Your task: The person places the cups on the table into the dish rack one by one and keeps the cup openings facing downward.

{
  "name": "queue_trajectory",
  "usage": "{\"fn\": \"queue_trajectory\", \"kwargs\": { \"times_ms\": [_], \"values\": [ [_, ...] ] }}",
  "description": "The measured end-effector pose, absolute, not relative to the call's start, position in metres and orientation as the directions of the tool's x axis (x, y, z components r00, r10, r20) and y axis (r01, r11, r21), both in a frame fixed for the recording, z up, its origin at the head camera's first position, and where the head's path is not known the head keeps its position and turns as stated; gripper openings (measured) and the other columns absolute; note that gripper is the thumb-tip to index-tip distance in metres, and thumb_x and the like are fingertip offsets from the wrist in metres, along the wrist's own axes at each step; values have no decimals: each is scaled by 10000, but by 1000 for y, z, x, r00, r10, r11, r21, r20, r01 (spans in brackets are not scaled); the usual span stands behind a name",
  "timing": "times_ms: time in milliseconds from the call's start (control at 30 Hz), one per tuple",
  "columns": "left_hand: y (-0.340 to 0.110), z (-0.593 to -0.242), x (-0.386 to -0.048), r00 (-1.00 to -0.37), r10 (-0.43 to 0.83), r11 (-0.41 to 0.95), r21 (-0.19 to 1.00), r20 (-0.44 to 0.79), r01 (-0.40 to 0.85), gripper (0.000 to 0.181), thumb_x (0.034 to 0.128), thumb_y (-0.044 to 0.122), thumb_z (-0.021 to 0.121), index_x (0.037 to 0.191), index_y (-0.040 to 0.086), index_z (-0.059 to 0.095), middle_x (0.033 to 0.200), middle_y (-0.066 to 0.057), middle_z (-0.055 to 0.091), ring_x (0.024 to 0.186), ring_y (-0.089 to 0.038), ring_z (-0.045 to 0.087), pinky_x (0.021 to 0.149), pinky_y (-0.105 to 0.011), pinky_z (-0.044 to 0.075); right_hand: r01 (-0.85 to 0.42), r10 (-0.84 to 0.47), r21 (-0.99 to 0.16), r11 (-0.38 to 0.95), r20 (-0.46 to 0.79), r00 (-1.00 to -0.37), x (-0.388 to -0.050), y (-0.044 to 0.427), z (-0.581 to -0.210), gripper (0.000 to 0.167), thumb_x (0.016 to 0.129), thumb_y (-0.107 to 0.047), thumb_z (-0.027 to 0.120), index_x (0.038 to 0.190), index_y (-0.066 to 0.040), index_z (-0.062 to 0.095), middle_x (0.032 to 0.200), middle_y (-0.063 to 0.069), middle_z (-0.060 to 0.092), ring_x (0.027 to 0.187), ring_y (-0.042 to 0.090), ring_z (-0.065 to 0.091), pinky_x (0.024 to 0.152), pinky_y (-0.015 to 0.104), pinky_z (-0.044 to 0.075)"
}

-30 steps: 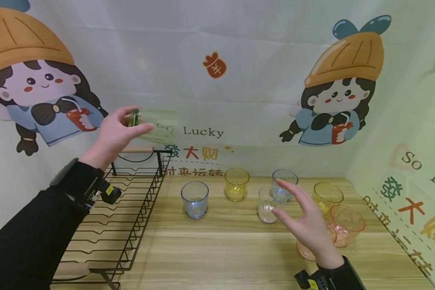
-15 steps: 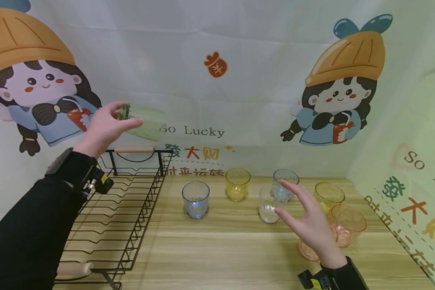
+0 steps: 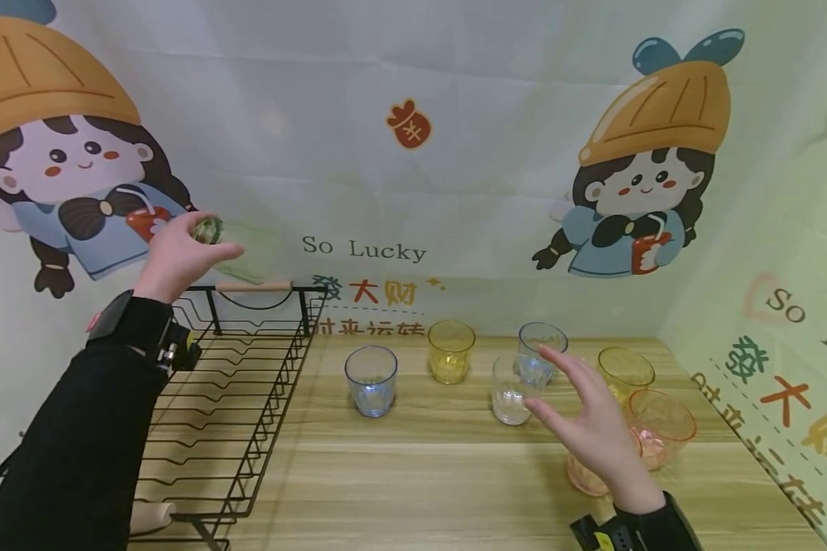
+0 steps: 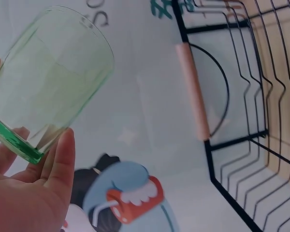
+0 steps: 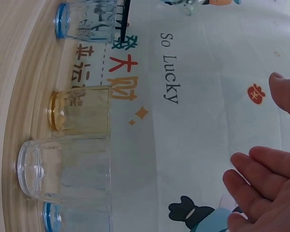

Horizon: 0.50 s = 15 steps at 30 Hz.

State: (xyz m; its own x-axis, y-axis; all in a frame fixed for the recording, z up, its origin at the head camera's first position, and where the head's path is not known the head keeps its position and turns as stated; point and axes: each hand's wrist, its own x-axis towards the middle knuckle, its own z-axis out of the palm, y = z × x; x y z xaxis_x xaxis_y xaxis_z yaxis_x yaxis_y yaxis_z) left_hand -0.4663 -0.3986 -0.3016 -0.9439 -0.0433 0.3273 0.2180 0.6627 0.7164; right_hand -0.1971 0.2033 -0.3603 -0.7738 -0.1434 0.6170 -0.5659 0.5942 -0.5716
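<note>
My left hand (image 3: 179, 256) pinches a light green glass (image 3: 251, 249) near its thick base. The glass lies tilted in the air above the far end of the black wire rack (image 3: 210, 515), its mouth facing right in the head view. In the left wrist view the green glass (image 4: 58, 72) is apart from the rack, with fingers and thumb around the base. My right hand (image 3: 596, 436) hovers with thumb and fingers spread, holding nothing. Nearest to it are a clear glass (image 3: 509, 405) and a pink glass (image 3: 584, 478), which the hand partly hides.
Upright on the wooden table stand a blue glass (image 3: 372, 394) and a yellow glass (image 3: 451, 360). Further right are another blue glass (image 3: 540, 337), a second yellow glass (image 3: 623, 371) and a second pink glass (image 3: 661, 428). A printed cloth (image 3: 482, 153) hangs behind.
My left hand has carried the green glass leftward, rising a little and then lowering toward the rack's far end. The right hand has stayed nearly still, and the standing glasses have not moved.
</note>
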Motion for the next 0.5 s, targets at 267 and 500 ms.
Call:
{"fn": "queue_trajectory", "kwargs": {
  "times_ms": [267,500],
  "values": [
    [-428,-339,-487,-921,-146,782,612,361,116,906,800,625,712,1551,366,277,1535,-89,353,1296,-325,396,879,-638,417,-522,-152,-558,646,575,-804,-196,206,-359,650,839,-107,785,1410,12,498,1385,225,530,1258,429,463,981,682,383],
    [-404,-328,-441,-928,-133,781,613,349,119,990,801,600,722,1583,220,248,1527,-162,347,1278,-340,413,1057,-517,346,-485,-138,-557,674,550,-824,-197,207,-361,660,846,-134,787,1417,12,490,1396,238,520,1273,442,447,1000,680,368]
  ]
}}
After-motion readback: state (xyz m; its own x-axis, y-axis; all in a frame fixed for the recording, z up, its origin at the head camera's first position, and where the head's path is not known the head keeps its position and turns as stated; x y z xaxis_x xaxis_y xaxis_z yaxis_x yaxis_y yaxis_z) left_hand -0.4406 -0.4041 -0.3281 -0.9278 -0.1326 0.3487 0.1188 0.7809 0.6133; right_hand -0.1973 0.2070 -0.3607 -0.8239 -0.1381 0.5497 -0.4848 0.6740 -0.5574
